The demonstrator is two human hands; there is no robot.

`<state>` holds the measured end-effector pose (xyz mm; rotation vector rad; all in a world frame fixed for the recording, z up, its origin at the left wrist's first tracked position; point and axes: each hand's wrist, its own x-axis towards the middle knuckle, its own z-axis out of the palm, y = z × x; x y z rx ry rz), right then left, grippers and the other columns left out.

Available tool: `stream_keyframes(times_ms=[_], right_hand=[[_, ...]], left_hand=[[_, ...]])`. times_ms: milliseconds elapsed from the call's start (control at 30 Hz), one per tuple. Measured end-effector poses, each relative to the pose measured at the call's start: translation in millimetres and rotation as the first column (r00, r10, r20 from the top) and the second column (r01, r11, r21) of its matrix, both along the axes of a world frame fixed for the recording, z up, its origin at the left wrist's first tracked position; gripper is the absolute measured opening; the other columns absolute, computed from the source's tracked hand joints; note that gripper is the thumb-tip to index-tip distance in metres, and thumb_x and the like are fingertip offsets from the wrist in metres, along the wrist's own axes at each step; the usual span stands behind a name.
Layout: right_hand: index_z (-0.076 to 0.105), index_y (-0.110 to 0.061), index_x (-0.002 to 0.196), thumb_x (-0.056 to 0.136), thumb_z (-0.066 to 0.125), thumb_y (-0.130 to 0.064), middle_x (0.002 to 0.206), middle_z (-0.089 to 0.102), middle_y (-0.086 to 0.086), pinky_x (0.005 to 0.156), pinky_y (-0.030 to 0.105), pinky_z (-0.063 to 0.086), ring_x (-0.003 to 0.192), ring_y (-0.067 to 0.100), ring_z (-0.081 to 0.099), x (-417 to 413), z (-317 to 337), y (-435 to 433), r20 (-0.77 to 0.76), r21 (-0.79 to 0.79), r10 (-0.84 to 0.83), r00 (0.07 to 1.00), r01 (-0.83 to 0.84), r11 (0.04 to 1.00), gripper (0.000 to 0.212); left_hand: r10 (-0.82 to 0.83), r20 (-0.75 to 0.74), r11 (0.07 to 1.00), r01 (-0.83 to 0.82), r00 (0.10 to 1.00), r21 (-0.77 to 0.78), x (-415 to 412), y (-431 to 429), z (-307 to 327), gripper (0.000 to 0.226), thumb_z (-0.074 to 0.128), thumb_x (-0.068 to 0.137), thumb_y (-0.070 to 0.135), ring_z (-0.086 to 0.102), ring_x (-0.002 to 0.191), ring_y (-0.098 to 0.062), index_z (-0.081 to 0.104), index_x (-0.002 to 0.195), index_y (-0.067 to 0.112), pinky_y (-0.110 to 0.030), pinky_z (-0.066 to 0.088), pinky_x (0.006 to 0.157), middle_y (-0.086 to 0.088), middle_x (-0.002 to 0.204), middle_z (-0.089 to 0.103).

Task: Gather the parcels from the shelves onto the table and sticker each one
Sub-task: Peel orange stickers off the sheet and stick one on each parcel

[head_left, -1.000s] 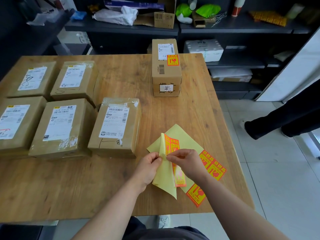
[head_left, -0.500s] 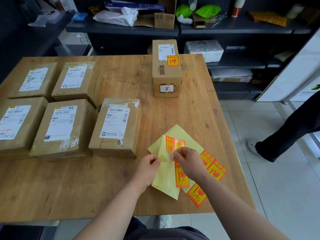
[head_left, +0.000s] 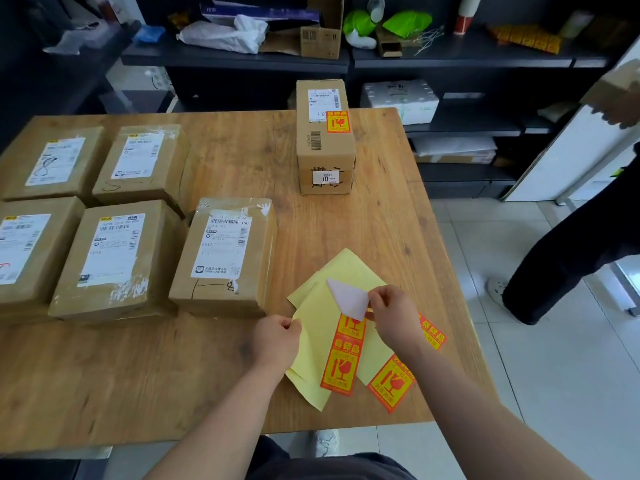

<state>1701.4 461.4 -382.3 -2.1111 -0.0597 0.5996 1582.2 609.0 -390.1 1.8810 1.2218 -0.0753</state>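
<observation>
Several brown parcels with white labels lie flat on the wooden table (head_left: 242, 386); the nearest parcel (head_left: 225, 258) is left of my hands. A taller box (head_left: 323, 140) at the far edge carries one orange fragile sticker. My left hand (head_left: 277, 341) pinches the edge of the yellow backing sheet (head_left: 317, 344). My right hand (head_left: 394, 315) pinches a sticker (head_left: 349, 296), peeled up with its pale underside showing. More orange stickers (head_left: 341, 370) stay on the sheet, and a second strip (head_left: 391, 384) lies under my right forearm.
Dark shelves (head_left: 450, 58) behind the table hold bags, an open carton (head_left: 322, 39) and a white packet (head_left: 400, 98). A person in dark trousers (head_left: 568, 258) stands on the tiled floor to the right, carrying a box. The table's right edge is close to my right arm.
My right hand has lifted the sticker further off the sheet, turning its white back up. My left hand slid down to the sheet's left edge. The person at the right walked closer.
</observation>
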Motion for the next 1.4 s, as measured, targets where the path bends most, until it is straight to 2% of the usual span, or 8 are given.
stream_keyframes(times_ms=[400,567,667,767,833,900,1200,1400], right_hand=[[0.059,-0.018,0.093,0.097,0.048,-0.025,0.081,0.065,-0.005,0.051,0.021,0.043,0.072,0.009,0.061,7.9,27.3,-11.9,0.241,-0.002,-0.059,0.969,0.061,0.998,0.014],[0.059,-0.023,0.089,0.094,0.055,-0.026,0.082,0.062,-0.012,0.059,0.013,0.04,0.075,0.002,0.057,3.1,36.1,-9.7,0.377,-0.024,0.051,0.925,-0.045,0.999,0.007],[0.059,-0.025,0.092,0.093,0.057,-0.028,0.088,0.059,-0.016,0.07,0.018,0.045,0.083,0.0,0.055,-6.0,37.4,-5.7,0.437,-0.081,0.174,0.882,-0.154,0.985,0.004],[0.065,-0.017,0.09,0.09,0.062,-0.026,0.09,0.063,-0.009,0.07,0.024,0.048,0.082,0.007,0.058,-17.5,33.6,0.2,0.562,-0.149,0.292,0.774,-0.252,0.956,0.009],[0.065,-0.016,0.086,0.087,0.066,-0.024,0.085,0.064,-0.005,0.063,0.027,0.05,0.077,0.011,0.06,-25.3,29.6,3.9,0.639,-0.197,0.37,0.675,-0.322,0.926,0.008],[0.065,-0.016,0.083,0.085,0.066,-0.023,0.081,0.063,-0.005,0.058,0.028,0.051,0.073,0.013,0.061,-31.2,26.3,6.4,0.677,-0.237,0.435,0.594,-0.384,0.892,0.007],[0.066,-0.018,0.085,0.087,0.05,-0.036,0.081,0.064,-0.008,0.061,0.029,0.053,0.075,0.01,0.06,-44.2,27.7,12.9,0.684,-0.264,0.535,0.495,-0.517,0.815,0.024],[0.067,-0.019,0.096,0.084,0.06,-0.039,0.092,0.066,-0.008,0.074,0.021,0.05,0.086,0.005,0.061,-49.4,34.5,16.0,0.645,-0.15,0.462,0.608,-0.492,0.857,0.024]], left_hand=[[0.003,-0.045,0.993,0.002,0.999,0.115,2.2,0.4,2.3,0.023,0.054,0.092,0.022,0.055,0.063,-0.016,0.068,0.08,0.008,-0.024,0.036,0.05,-0.001,0.071,0.063],[-0.118,-0.049,0.966,0.126,0.992,0.227,1.5,-3.4,8.4,0.037,0.056,0.091,0.03,0.058,0.104,-0.022,0.054,0.125,0.014,-0.031,0.047,0.08,-0.003,0.115,0.059],[-0.254,0.071,0.911,0.214,0.965,0.352,3.1,-8.8,22.3,0.023,0.053,0.092,0.033,0.058,0.097,-0.016,0.064,0.109,0.021,-0.028,0.047,0.076,0.003,0.108,0.062],[-0.149,0.31,0.988,0.154,0.939,0.007,12.3,-14.3,37.9,0.026,0.055,0.093,0.035,0.061,0.073,-0.014,0.068,0.079,0.016,-0.027,0.047,0.066,0.003,0.079,0.069],[0.049,0.377,0.958,0.063,0.925,-0.28,17.0,-14.9,45.6,0.031,0.057,0.093,0.034,0.06,0.063,-0.013,0.067,0.075,0.011,-0.03,0.05,0.064,-0.001,0.071,0.069],[0.147,0.374,0.913,0.021,0.916,-0.408,17.2,-14.3,49.1,0.028,0.06,0.091,0.03,0.057,0.058,-0.012,0.066,0.074,0.008,-0.027,0.05,0.058,-0.003,0.067,0.066],[0.194,0.362,0.915,-0.034,0.912,-0.403,1.1,-5.7,49.4,0.016,0.064,0.087,0.013,0.057,0.055,-0.012,0.069,0.074,0.004,-0.024,0.052,0.055,-0.007,0.066,0.067],[0.175,0.399,0.947,-0.043,0.9,-0.319,-8.5,1.8,52.9,0.019,0.062,0.087,0.012,0.057,0.055,-0.011,0.07,0.072,0.003,-0.024,0.05,0.052,-0.005,0.063,0.065]])
